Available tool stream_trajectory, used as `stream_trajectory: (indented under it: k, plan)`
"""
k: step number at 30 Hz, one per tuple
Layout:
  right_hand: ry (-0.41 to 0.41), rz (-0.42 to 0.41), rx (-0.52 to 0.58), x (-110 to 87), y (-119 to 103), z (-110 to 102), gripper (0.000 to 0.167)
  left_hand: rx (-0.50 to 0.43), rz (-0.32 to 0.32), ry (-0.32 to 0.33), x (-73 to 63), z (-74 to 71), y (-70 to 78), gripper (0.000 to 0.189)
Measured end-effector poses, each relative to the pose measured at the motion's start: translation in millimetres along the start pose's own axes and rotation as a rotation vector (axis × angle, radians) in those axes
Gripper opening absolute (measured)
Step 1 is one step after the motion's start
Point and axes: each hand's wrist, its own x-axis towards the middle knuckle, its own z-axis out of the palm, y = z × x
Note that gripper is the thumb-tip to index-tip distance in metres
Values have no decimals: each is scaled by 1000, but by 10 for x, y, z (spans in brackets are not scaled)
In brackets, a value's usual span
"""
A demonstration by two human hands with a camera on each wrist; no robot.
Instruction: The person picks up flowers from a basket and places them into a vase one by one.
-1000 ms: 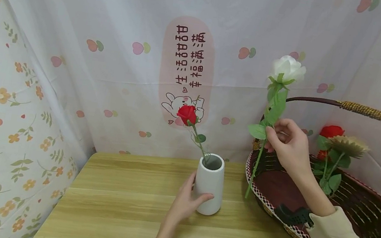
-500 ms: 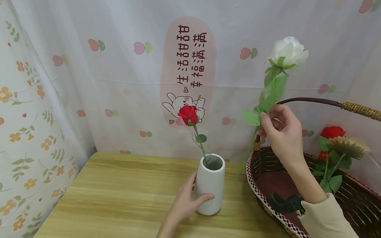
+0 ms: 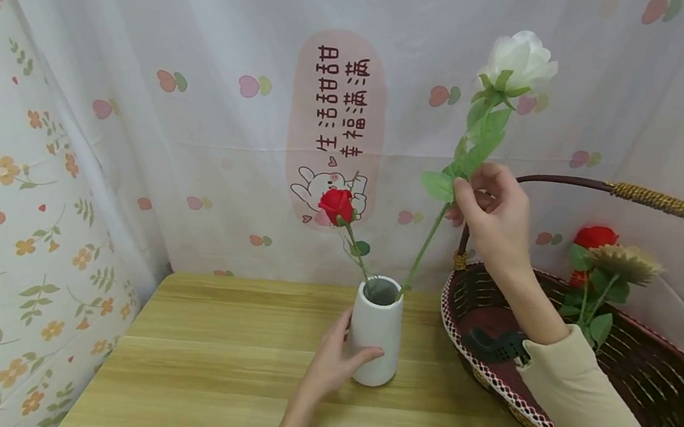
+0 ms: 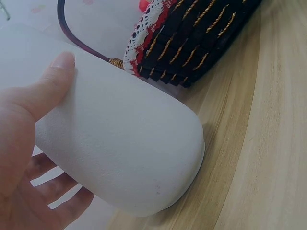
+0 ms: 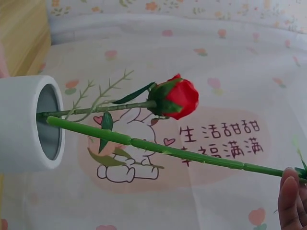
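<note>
Head view, nearest first: left hand (image 3: pixel 333 361) round the white vase (image 3: pixel 377 339), fingers curved and partly spread, thumb across the front, steadying it upright on the table (image 3: pixel 211 361). Brace firmly. At the vase's mouth, by the right rim, lower tip of the white flower (image 3: pixel 521 64); whether inside, impossible to tell. Higher up, stem pinched beside the lowest leaf between thumb and fingers of the right hand (image 3: pixel 495 219). Long free length, apt to swing: best to aim the tip at mid-opening, tilt the stem nearer vertical, then lower slowly, clear of the red rose (image 3: pixel 336 206) leaning left in the vase. Rightward, dark woven basket (image 3: pixel 663 391) with more flowers (image 3: pixel 624 263) inside. Farthest back, patterned curtain (image 3: pixel 191 145).
</note>
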Motion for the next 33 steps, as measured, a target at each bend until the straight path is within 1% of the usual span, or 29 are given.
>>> stream_trajectory:
  k: [4, 9, 17, 23, 28, 33]
  plan:
    - [3, -17, 19, 2, 24, 62, 14, -1, -1, 0, -2, -3, -6, 82]
    - [-2, -23, 24, -36, 80, 130, 18, -1, -12, -1, 1, -5, -18, 83]
    - [-38, -11, 19, -134, 188, 219, 18, 11, -18, -1, 13, 3, -34, 82]
    - [-76, 30, -9, -202, 262, 260, 19, 17, 0, 4, 8, -5, -21, 82]
    - [-90, 65, -27, -242, 322, 282, 19, 24, 13, 4, 5, -10, -11, 82]
    - [-111, 91, -40, -292, 376, 302, 18, 24, 5, 8, 0, -2, -7, 81]
